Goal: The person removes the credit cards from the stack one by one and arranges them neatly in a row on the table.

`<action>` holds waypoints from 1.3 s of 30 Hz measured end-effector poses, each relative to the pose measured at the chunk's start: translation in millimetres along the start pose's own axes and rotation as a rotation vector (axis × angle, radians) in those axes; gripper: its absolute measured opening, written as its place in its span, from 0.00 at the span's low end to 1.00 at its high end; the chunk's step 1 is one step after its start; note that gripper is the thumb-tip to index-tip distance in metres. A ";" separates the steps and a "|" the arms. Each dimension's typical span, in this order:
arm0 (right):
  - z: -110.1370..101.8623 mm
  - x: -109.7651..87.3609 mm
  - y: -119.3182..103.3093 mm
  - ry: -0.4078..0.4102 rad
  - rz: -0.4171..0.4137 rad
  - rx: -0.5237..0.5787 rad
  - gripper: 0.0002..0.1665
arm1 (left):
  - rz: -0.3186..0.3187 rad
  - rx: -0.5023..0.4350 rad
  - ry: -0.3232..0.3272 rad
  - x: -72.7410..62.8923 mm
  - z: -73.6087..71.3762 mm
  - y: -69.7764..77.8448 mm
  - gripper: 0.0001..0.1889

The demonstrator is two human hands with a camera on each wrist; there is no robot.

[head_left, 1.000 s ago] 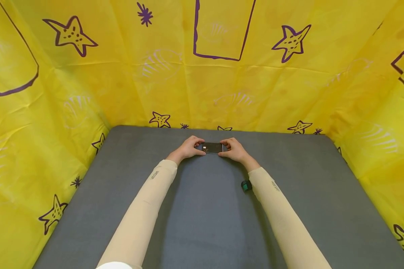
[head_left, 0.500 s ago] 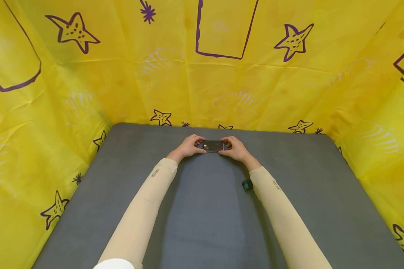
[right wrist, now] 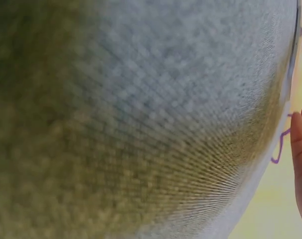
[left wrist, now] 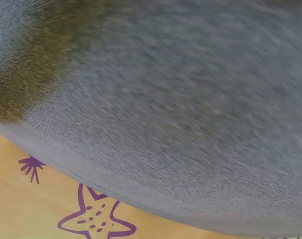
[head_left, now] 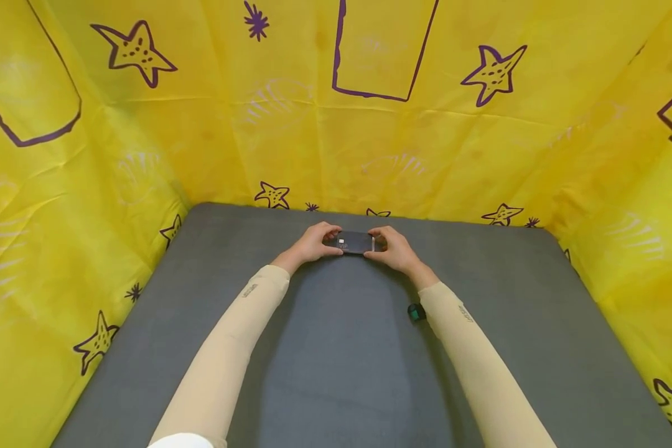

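In the head view a dark card (head_left: 356,242) with "VIP" lettering and a small light square on its left part is held lengthwise between both hands, near the far side of the grey table. My left hand (head_left: 316,242) pinches its left end, thumb at the near edge and fingers at the far edge. At the right end, my right hand (head_left: 394,249) grips it the same way, next to a pale strip. The left wrist view takes in only grey surface and backdrop. Fingers (right wrist: 300,144) show at the right edge of the right wrist view; the card is out of that view.
Yellow cloth (head_left: 336,149) with purple starfish drawings rises behind and at both sides of the grey table (head_left: 341,348). A small black and green device (head_left: 416,312) sits beside the right sleeve (head_left: 470,342). The left sleeve (head_left: 224,348) reaches in from below.
The whole head view has shifted slightly. The card's face looks greyer and shinier than before, while both hands keep their grip on its ends.
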State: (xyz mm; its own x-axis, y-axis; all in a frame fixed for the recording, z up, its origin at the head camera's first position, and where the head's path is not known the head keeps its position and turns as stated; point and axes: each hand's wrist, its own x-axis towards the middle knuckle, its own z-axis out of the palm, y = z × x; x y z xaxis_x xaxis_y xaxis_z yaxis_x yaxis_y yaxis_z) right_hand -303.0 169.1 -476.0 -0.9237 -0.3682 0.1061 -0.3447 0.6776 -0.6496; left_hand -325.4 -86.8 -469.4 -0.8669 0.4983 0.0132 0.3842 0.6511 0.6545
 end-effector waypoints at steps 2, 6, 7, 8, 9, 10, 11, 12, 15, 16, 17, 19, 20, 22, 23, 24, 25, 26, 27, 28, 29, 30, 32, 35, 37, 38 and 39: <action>0.1 -1.4 -3.0 0.006 -0.025 -0.010 0.34 | 0.018 0.003 0.009 -4.6 -2.5 0.4 0.32; 0.6 -2.5 -9.9 0.027 -0.078 -0.039 0.34 | 0.044 0.009 0.026 -13.2 -9.1 0.5 0.31; 0.8 -2.7 -12.0 0.028 -0.091 -0.044 0.34 | 0.049 0.013 0.027 -15.6 -10.9 0.4 0.31; 1.1 -2.9 -14.3 0.028 -0.101 -0.048 0.34 | 0.052 0.016 0.026 -18.3 -12.7 0.2 0.31; 1.3 -3.2 -17.0 0.027 -0.109 -0.051 0.34 | 0.053 0.017 0.024 -20.9 -14.5 0.0 0.31; 1.5 -3.6 -19.2 0.024 -0.116 -0.052 0.34 | 0.054 0.018 0.022 -23.5 -16.1 0.2 0.32; 1.8 -3.9 -21.5 0.019 -0.122 -0.055 0.35 | 0.054 0.017 0.019 -26.2 -17.6 0.1 0.32; 2.2 -4.2 -24.0 0.014 -0.127 -0.059 0.34 | 0.055 0.017 0.018 -29.1 -19.2 0.1 0.32; 3.7 -5.0 -32.7 -0.003 -0.140 -0.055 0.35 | 0.054 0.010 0.019 -38.0 -24.2 -1.4 0.32; 4.8 -5.0 -35.5 -0.010 -0.140 -0.054 0.35 | 0.055 0.009 0.020 -41.6 -26.2 -1.7 0.32; 6.0 -4.8 -38.8 -0.018 -0.140 -0.054 0.35 | 0.050 0.008 0.020 -45.2 -28.4 -2.1 0.32; 9.1 -4.0 -45.2 -0.032 -0.142 -0.045 0.35 | 0.046 0.006 0.020 -53.1 -33.1 -4.1 0.31; 11.4 -3.6 -48.2 -0.039 -0.139 -0.042 0.35 | 0.042 0.011 0.018 -57.1 -35.2 -5.7 0.31; 16.5 -3.1 -55.0 -0.055 -0.139 -0.030 0.35 | 0.029 0.020 0.012 -66.4 -39.9 -8.4 0.31; 19.3 -2.9 -58.4 -0.064 -0.144 -0.022 0.35 | 0.025 0.025 0.010 -70.8 -41.8 -10.3 0.31; 22.2 -2.9 -61.7 -0.071 -0.151 -0.012 0.34 | 0.024 0.028 0.009 -75.3 -43.6 -12.1 0.30; 25.3 -2.4 -64.8 -0.073 -0.157 -0.003 0.34 | 0.024 0.036 0.007 -78.9 -45.5 -14.3 0.30; 28.2 -1.9 -67.7 -0.076 -0.166 0.000 0.33 | 0.023 0.045 0.005 -82.5 -47.2 -16.3 0.30; 30.9 -1.4 -70.7 -0.076 -0.176 0.000 0.33 | 0.020 0.048 0.005 -86.3 -49.1 -17.9 0.31; 33.8 -0.6 -73.2 -0.075 -0.188 -0.007 0.33 | 0.021 0.049 0.005 -89.9 -50.8 -19.4 0.31; 36.5 0.3 -75.5 -0.074 -0.197 -0.016 0.33 | 0.020 0.052 0.005 -93.3 -52.6 -20.7 0.31; 39.0 1.2 -77.7 -0.070 -0.206 -0.029 0.33 | 0.015 0.056 0.004 -96.6 -54.2 -22.3 0.31; 43.9 2.6 -82.3 -0.066 -0.216 -0.055 0.33 | 0.010 0.059 0.007 -102.6 -57.1 -25.6 0.31; 50.6 4.2 -89.6 -0.074 -0.215 -0.063 0.34 | 0.016 0.059 0.014 -110.0 -61.1 -30.9 0.31; 55.1 4.7 -94.7 -0.083 -0.207 -0.061 0.34 | 0.023 0.058 0.019 -114.7 -63.5 -35.1 0.30; 57.6 4.9 -97.2 -0.089 -0.203 -0.060 0.34 | 0.028 0.058 0.020 -117.3 -64.8 -37.2 0.30; 60.2 5.2 -99.7 -0.095 -0.200 -0.062 0.33 | 0.032 0.059 0.022 -120.0 -66.2 -39.4 0.30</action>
State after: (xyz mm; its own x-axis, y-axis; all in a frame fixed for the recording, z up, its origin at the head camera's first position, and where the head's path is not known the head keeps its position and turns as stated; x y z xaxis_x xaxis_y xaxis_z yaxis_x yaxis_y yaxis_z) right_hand -263.4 61.3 -456.0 -0.8172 -0.5551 0.1547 -0.5315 0.6221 -0.5749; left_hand -257.5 -210.1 -446.8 -0.8604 0.5072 0.0501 0.4293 0.6683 0.6075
